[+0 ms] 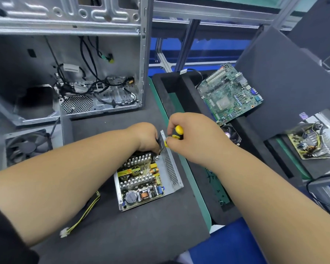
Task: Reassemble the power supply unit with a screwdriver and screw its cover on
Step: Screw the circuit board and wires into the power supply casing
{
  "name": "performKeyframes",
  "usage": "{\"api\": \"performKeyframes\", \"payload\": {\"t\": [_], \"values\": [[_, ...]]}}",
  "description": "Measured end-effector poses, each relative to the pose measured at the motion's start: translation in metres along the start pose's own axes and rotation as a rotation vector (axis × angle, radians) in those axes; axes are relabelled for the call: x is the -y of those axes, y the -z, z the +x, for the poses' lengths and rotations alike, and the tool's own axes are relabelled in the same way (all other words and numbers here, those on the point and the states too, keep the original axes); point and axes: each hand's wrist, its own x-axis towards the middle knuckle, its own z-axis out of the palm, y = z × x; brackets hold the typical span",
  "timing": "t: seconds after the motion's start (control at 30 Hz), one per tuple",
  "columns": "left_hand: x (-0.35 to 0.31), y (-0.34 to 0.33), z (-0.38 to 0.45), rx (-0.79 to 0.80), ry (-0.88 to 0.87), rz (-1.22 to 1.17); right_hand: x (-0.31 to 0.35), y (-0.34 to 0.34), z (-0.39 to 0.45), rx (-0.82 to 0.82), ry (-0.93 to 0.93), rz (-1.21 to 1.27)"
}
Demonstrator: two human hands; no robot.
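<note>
Both forearms reach forward from the near edge and meet over the far end of the power supply unit (147, 180), which lies open-topped near the middle of the dark worktop (122, 235), its perforated right wall close to the mat's green border. The left hand (144, 137) is bent down at the wrist into the unit's far end, fingers curled around something dark at the upright metal wall; what exactly they grip cannot be told. The right hand (191, 136) holds the fingers closed around the yellow handle of the screwdriver (176, 133), the tool angled down toward the same far corner; its tip is hidden. Count, largest first: one computer case (65, 60), open, standing at the far left of the worktop with loose black cables inside; one motherboard (231, 92) propped on black foam at the right; one second circuit board (311, 143) with yellow wires far right; two fans, a large fan (27, 147) left of the left forearm and a small fan (231, 135) partly hidden behind the right hand; one yellow-and-black cable (82, 216) trailing from the unit to a white connector near the left forearm. Bare mat lies between the unit and the near edge.
</note>
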Motion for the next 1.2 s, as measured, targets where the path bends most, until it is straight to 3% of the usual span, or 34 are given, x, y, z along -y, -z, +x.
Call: {"api": "performKeyframes", "payload": {"t": [1.2], "values": [[0.001, 0.0, 0.003, -0.008, -0.021, 0.041, -0.002, -0.017, 0.01, 0.068, -0.026, 0.012]]}}
